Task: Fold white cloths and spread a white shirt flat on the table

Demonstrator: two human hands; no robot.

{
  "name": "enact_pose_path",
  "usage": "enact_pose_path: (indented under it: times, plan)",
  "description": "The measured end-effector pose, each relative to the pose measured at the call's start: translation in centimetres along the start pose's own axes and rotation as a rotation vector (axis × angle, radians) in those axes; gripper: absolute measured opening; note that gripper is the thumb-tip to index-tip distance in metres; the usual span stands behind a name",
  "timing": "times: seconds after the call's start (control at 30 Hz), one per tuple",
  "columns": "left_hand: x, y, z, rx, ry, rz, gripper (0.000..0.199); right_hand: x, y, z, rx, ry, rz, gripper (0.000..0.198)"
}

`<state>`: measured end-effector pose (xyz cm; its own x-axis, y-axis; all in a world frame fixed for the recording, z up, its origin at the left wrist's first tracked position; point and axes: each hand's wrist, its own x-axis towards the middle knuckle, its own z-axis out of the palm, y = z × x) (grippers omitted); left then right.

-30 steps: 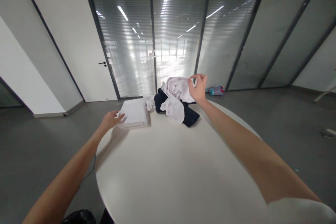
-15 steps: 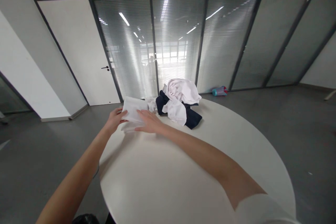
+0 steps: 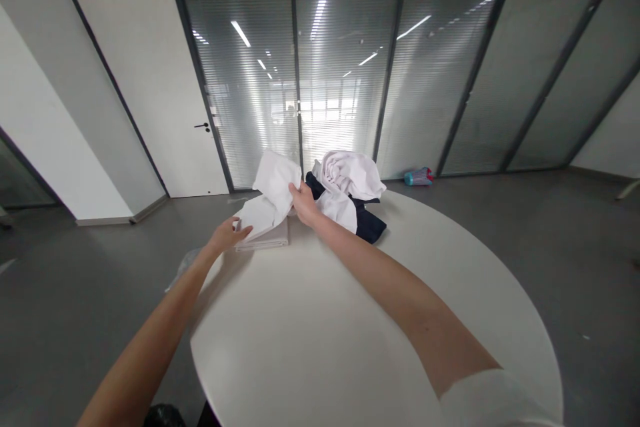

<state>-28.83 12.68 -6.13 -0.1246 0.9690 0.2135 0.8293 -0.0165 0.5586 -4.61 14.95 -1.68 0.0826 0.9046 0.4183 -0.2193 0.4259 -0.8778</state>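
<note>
My right hand point(image 3: 303, 204) pinches the right edge of a white cloth point(image 3: 277, 180) and holds part of it up off the table. At the cloth's lower left edge, my left hand point(image 3: 229, 236) has thumb and fingers around the fabric. Underneath lies a flat, folded white cloth point(image 3: 273, 238) on the round white table point(image 3: 320, 320). Just right of my right hand is a loose heap, with a crumpled white garment point(image 3: 353, 177) on top of a dark navy one point(image 3: 370, 225). The kind of garment is not clear.
Clear plastic point(image 3: 183, 265) shows past the table's left edge, beside my left forearm. A blue and red item point(image 3: 419, 177) lies on the floor by the glass partition. A black object point(image 3: 164, 415) is at the bottom left. The door point(image 3: 150, 93) is closed.
My right hand has moved right and up, lifting part of the white cloth that lay flat under both hands. My left hand has shifted slightly right and down. The folded cloth underneath now shows.
</note>
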Motion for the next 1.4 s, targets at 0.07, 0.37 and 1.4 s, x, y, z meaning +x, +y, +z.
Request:
enact_pose_path:
  times: [0.07, 0.37, 1.4]
  plan:
    - [0.1, 0.1, 0.1, -0.011, 0.006, -0.02, 0.064, -0.4, -0.1, 0.3, 0.094, -0.054, 0.057, 0.031]
    - [-3.5, 2.6, -2.9, -0.168, 0.426, 0.418, 0.026, -3.6, -6.8, -1.2, 0.28, -0.045, 0.053, 0.041]
    - [-15.1, 16.0, 3.7, 0.439, -0.38, 1.268, 0.037, -20.0, -11.7, -17.9, -1.558, -0.817, -0.45, 0.028]
